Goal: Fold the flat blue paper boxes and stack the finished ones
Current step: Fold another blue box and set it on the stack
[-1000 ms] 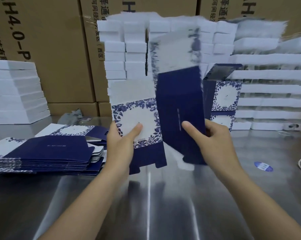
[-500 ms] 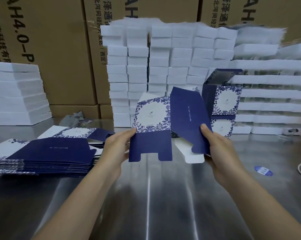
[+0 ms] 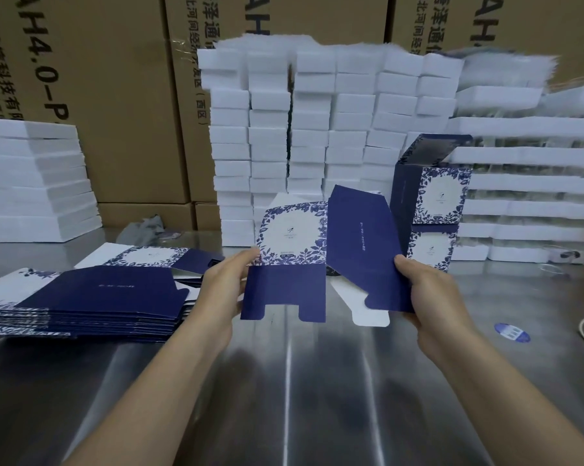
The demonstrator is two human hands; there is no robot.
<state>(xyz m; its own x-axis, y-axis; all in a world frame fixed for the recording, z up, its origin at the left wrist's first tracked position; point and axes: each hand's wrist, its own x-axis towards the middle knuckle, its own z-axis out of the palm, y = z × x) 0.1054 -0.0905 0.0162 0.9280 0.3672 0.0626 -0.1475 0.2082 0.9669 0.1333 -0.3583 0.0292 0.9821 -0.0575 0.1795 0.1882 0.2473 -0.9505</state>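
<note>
In the head view, our left hand [image 3: 223,284] pinches the floral panel of a partly opened blue box [image 3: 294,250], and our right hand [image 3: 428,297] pinches its navy panel. The flat blanks [image 3: 92,297] are piled left of our left fingers. Two finished boxes [image 3: 431,203] stand stacked just beyond our right fingers.

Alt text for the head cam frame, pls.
A person's left hand and right hand grip a partly opened blue floral paper box over a steel table. A pile of flat blanks lies to its left; two folded boxes stand stacked to the right, before stacked white blocks and brown cartons.
</note>
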